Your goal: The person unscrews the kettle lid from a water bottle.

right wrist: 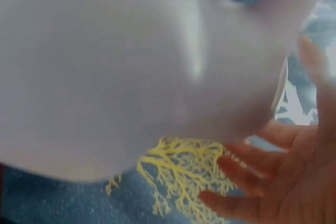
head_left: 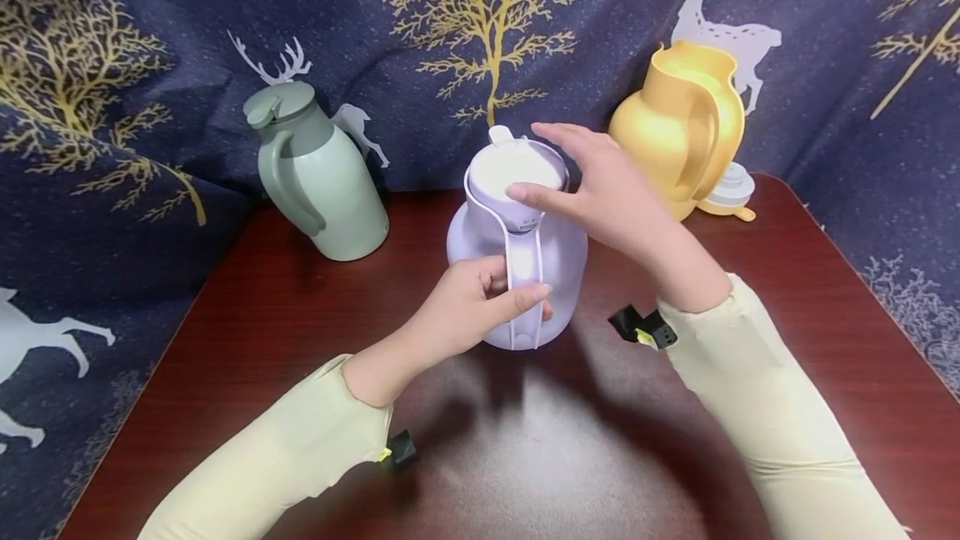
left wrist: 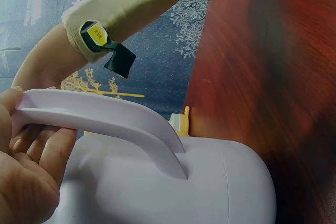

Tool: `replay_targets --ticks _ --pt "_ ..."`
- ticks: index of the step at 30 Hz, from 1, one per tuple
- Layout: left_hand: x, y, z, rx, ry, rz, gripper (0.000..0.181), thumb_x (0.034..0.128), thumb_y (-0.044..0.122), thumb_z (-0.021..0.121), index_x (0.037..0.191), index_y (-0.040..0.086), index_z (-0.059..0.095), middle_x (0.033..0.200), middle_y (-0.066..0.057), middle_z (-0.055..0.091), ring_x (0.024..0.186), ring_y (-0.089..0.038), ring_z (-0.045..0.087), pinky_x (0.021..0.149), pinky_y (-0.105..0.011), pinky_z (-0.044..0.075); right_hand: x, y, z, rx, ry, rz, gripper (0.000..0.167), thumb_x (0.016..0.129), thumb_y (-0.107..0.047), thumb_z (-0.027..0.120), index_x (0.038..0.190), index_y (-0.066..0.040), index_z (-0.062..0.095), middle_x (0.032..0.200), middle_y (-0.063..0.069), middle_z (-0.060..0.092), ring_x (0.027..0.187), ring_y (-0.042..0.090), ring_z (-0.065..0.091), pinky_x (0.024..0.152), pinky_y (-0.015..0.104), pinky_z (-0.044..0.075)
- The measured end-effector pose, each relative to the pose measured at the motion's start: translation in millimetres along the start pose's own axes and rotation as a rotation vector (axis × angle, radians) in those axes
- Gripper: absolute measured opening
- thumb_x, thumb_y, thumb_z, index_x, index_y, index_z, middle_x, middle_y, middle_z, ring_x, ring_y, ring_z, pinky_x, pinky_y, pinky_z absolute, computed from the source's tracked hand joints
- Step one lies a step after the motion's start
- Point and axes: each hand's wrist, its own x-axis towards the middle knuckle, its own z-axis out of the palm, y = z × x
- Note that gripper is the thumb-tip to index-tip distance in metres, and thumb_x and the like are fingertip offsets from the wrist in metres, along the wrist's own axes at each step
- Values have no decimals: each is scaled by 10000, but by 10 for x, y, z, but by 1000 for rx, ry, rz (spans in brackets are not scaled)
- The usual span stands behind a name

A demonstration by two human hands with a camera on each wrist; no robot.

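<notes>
Lilac jug (head_left: pixel 558 257) at frame centre. I see the left hand (head_left: pixel 474 300) gripping its handle (head_left: pixel 525 261), the right hand (head_left: pixel 603 186) spread at the lid (head_left: pixel 512 167), contact unclear. Judged risk: uneven lid pressure tips the jug should the grip slacken.

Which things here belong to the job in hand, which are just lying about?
In the job: lilac jug, its handle held by the left hand; jug lid, right hand over it.
Lying about: green jug; yellow jug; loose lid beside it.
</notes>
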Motion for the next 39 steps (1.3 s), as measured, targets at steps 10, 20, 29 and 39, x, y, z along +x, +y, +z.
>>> replay_targets --ticks 10,20,29,39 --pt "7 -21 -11 7 -8 -8 234 989 179 664 1124 -10 700 983 -160 794 812 -55 705 782 -268 584 29 -14 201 28 56 3 739 869 -373 794 1484 -64 525 1542 138 531 1412 349 437 1171 490 357" --pt "-1 7 -23 22 -19 -7 234 998 203 658 1117 7 705 974 -130 800 822 -55 698 782 -270 581 228 213 18 57 -127 -129 644 859 -193 804 1455 -116 572 1516 130 559 1395 319 421 1189 500 317" --pt "10 -1 -28 14 -19 13 217 994 185 658 1090 -3 706 950 -137 795 786 -41 682 766 -266 573 418 367 -124 240 -387 -162 695 902 -129 768 1532 -160 479 1609 24 455 1372 127 447 1079 225 367" --pt "25 -46 -15 -5 -7 2 208 996 181 660 1098 7 710 966 -147 794 800 -49 683 770 -252 564 487 451 -197 416 -552 -147 940 890 -350 799 1634 -162 256 1699 45 279 1465 116 353 1165 182 326"
